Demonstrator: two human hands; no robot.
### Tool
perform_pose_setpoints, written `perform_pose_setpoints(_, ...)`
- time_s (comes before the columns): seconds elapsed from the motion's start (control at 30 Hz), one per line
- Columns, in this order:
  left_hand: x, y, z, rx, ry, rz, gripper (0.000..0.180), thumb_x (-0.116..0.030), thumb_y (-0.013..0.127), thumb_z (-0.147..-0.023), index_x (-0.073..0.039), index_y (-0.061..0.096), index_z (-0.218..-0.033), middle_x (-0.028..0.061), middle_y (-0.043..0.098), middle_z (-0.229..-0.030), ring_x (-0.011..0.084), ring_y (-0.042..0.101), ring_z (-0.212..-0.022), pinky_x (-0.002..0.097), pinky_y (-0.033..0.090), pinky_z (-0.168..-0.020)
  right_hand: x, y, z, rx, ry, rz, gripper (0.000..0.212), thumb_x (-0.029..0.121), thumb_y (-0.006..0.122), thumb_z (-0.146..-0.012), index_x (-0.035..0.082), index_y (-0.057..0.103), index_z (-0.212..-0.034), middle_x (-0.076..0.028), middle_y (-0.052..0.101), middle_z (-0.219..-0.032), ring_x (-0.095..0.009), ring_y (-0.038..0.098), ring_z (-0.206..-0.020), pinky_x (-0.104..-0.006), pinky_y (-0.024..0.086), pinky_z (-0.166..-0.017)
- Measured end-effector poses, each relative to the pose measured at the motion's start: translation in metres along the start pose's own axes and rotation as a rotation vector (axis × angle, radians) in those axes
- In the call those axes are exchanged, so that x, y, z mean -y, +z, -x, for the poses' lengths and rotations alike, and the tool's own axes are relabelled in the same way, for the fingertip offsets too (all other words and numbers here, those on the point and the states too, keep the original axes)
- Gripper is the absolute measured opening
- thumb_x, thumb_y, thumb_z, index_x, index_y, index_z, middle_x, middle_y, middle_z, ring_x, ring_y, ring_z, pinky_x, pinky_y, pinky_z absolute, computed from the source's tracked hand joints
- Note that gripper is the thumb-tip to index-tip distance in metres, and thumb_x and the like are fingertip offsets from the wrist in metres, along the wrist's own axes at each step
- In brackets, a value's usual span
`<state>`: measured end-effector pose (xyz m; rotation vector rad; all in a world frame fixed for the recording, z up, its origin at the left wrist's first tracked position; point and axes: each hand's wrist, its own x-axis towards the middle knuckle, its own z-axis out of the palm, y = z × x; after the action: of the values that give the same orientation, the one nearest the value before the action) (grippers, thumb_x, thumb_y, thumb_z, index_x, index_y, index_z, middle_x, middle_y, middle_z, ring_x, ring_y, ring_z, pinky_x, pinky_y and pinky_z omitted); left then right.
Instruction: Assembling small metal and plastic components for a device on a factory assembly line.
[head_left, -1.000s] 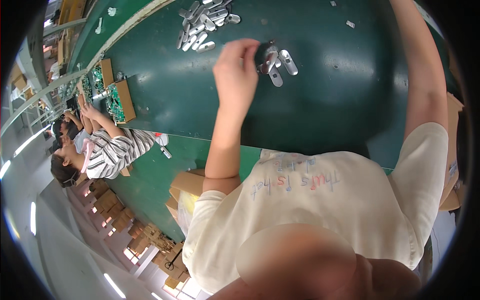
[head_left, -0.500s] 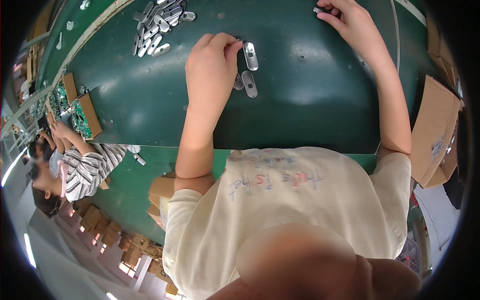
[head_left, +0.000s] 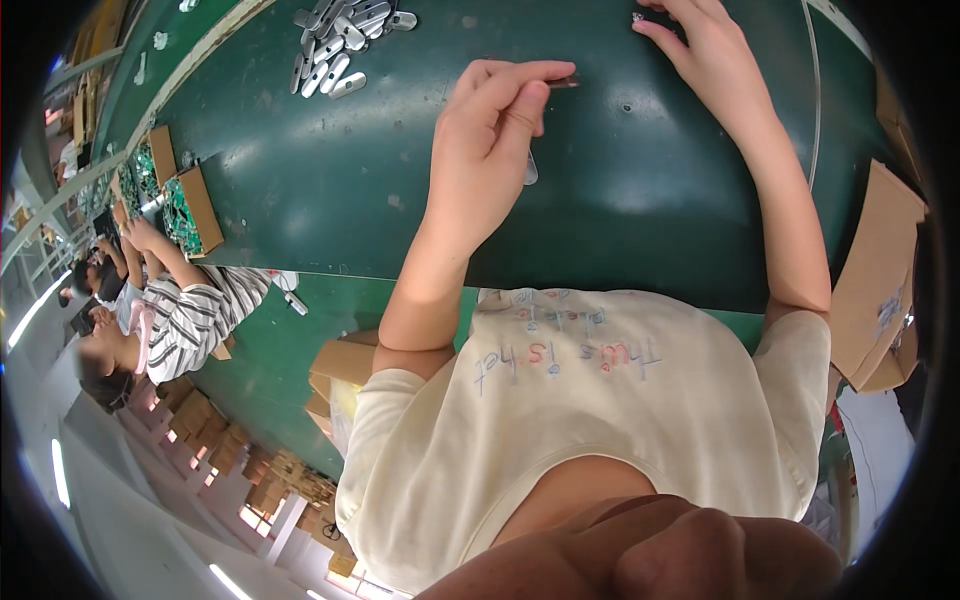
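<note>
Metal plate (head_left: 530,168), one, flat, oblong, rounded ends, sat half-hidden under left hand (head_left: 492,135). Left fingers pinched small dark part (head_left: 563,82). Right hand (head_left: 712,55) loose on green mat (head_left: 330,180). About ten more shiny plates in pile (head_left: 338,40). Two cardboard trays (head_left: 200,205).

Cream short-sleeved T-shirt (head_left: 600,420), pastel handwriting-style print across the chest (blue and pink letters); forearms bare, no gloves.
</note>
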<state>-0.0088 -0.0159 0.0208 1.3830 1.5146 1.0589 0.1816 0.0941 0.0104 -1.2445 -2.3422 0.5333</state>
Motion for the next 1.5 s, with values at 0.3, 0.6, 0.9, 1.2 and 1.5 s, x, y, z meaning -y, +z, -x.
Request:
perform_pose_setpoints(0.3, -0.003, 0.013, 0.007, -0.034, -0.002, 0.355, 0.024, 0.008, 0.058, -0.082, 0.004, 0.060, -0.105, 0.0077, 0.056, -0.092, 0.0141, 0.064, -0.074, 0.0222, 0.053, -0.068, -0.014, 0.017, 0.001, -0.042, -0.104, -0.001, 0.009, 0.007, 0.060, -0.079, 0.000, 0.057, -0.084, -0.011, 0.056, -0.079, -0.030, 0.055, -0.073, -0.0336, 0.046, -0.068)
perform_pose_setpoints(0.6, -0.011, 0.013, 0.007, -0.110, 0.006, 0.519, 0.029, 0.011, 0.058, -0.079, 0.010, 0.054, -0.108, 0.0191, 0.063, -0.088, 0.0233, 0.066, -0.073, 0.0288, 0.057, -0.065, 0.035, -0.030, 0.020, 0.187, 0.498, -1.369, 0.013, 0.003, 0.057, -0.086, -0.006, 0.060, -0.095, -0.008, 0.061, -0.078, -0.009, 0.054, -0.062, -0.0187, 0.042, -0.055)
perform_pose_setpoints(0.9, -0.019, 0.018, 0.010, -0.093, 0.046, 0.522, 0.030, 0.012, 0.058, -0.079, 0.011, 0.051, -0.108, 0.0202, 0.062, -0.088, 0.0253, 0.067, -0.072, 0.0296, 0.057, -0.065, 0.037, -0.037, 0.037, 0.186, 0.362, -1.131, 0.019, -0.004, 0.059, -0.079, -0.004, 0.059, -0.098, -0.009, 0.058, -0.087, -0.009, 0.052, -0.072, -0.0189, 0.041, -0.062)
perform_pose_setpoints(1.2, -0.020, 0.029, 0.016, -0.018, 0.069, 0.398, 0.028, 0.012, 0.061, -0.078, 0.010, 0.054, -0.105, 0.0158, 0.062, -0.087, 0.0233, 0.066, -0.074, 0.0284, 0.057, -0.066, 0.044, -0.043, 0.038, 0.147, -0.129, -0.559, 0.018, -0.011, 0.057, -0.073, -0.006, 0.062, -0.090, -0.009, 0.056, -0.089, -0.012, 0.050, -0.072, -0.0211, 0.037, -0.059)
perform_pose_setpoints(1.5, -0.025, 0.042, 0.013, -0.027, 0.050, 0.455, 0.021, 0.011, 0.061, -0.078, 0.009, 0.055, -0.098, 0.0132, 0.061, -0.087, 0.0202, 0.064, -0.076, 0.0284, 0.055, -0.069, 0.035, -0.037, 0.046, 0.103, -0.031, -0.830, 0.017, -0.010, 0.052, -0.078, -0.004, 0.059, -0.093, -0.009, 0.057, -0.093, -0.012, 0.053, -0.078, -0.0211, 0.040, -0.066)
